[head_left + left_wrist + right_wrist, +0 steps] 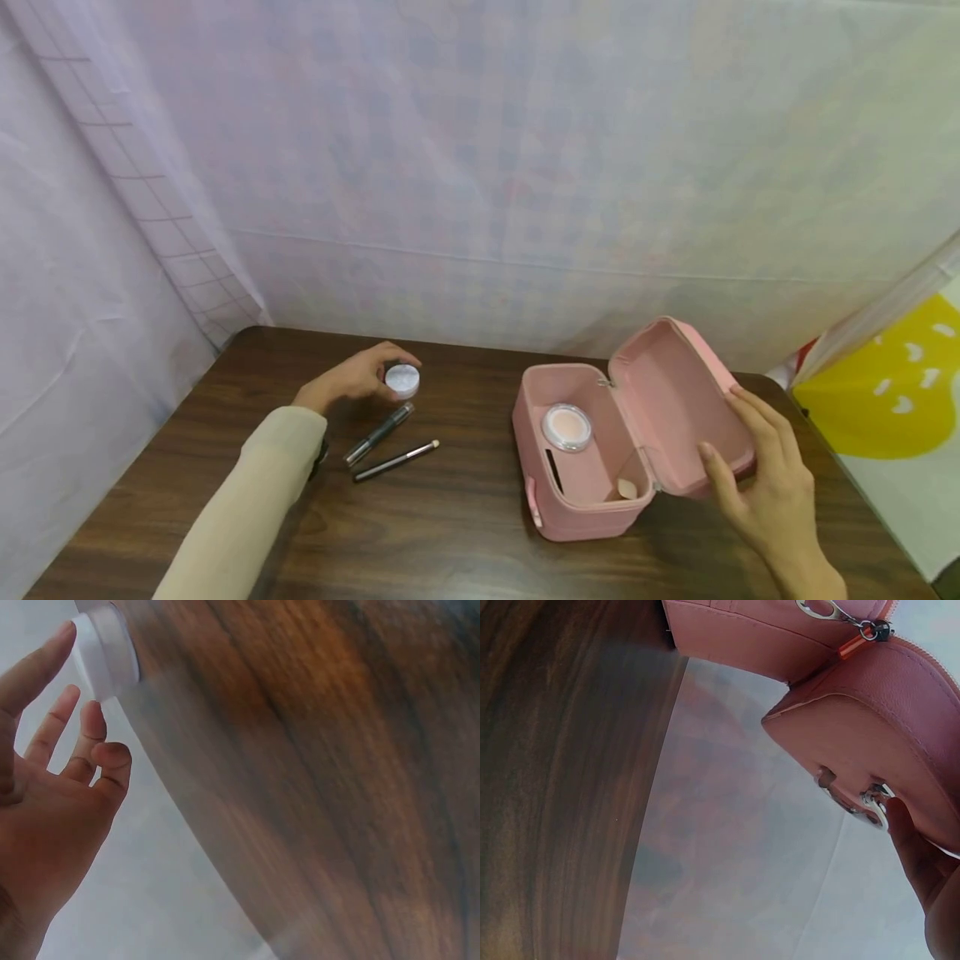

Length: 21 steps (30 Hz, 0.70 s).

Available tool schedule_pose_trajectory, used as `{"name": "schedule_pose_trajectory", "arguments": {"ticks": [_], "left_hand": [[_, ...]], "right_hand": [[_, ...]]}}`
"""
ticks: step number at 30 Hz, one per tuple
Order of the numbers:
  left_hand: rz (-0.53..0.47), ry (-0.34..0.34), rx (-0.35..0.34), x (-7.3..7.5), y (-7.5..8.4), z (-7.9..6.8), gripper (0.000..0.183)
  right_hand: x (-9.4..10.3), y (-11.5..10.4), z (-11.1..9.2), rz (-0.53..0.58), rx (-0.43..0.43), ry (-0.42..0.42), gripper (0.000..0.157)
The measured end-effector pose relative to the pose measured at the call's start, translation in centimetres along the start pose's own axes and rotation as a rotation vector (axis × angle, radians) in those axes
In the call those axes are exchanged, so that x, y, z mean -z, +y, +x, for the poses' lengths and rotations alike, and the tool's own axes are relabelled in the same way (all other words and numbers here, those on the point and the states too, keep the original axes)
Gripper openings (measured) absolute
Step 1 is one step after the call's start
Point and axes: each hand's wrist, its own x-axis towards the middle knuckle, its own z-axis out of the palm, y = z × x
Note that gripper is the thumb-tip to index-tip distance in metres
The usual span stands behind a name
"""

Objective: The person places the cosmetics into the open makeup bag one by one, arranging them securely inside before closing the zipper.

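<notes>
My left hand [360, 377] is at the back left of the table, thumb and index finger around a small round jar [402, 381] with a pale top. In the left wrist view, the thumb meets the white side of the jar [105, 652], while the other fingers are bent and apart from it. My right hand [776, 479] grips the raised lid [678, 400] of a pink cosmetic case [577, 521], thumb at its near edge and fingers over its outer side. From the right wrist, one finger shows by the metal fittings [874, 799] on the lid.
Inside the case lie a round clear-rimmed compact [567, 427], a thin dark stick [553, 470] and a small beige piece [626, 488]. A dark tube with clear ends [378, 435] and a short brush [396, 462] lie on the wooden table [420, 542]. Pale curtains [480, 167] hang behind.
</notes>
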Motion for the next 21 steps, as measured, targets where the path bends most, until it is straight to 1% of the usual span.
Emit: {"name": "schedule_pose_trajectory", "arguments": {"ticks": [8,14,21], "left_hand": [[-0.041,-0.029,0.008,-0.4,-1.2,0.3,0.058],[-0.065,-0.065,0.010,-1.0,-1.7,0.5,0.057],[-0.059,-0.057,0.001,-1.2,-2.0,0.7,0.053]], "right_hand": [[0.2,0.0,-0.1,-0.003,-0.007,-0.004,0.064],[0.3,-0.1,-0.1,-0.004,-0.008,-0.004,0.064],[0.3,-0.1,-0.2,0.005,-0.010,0.004,0.064]]}}
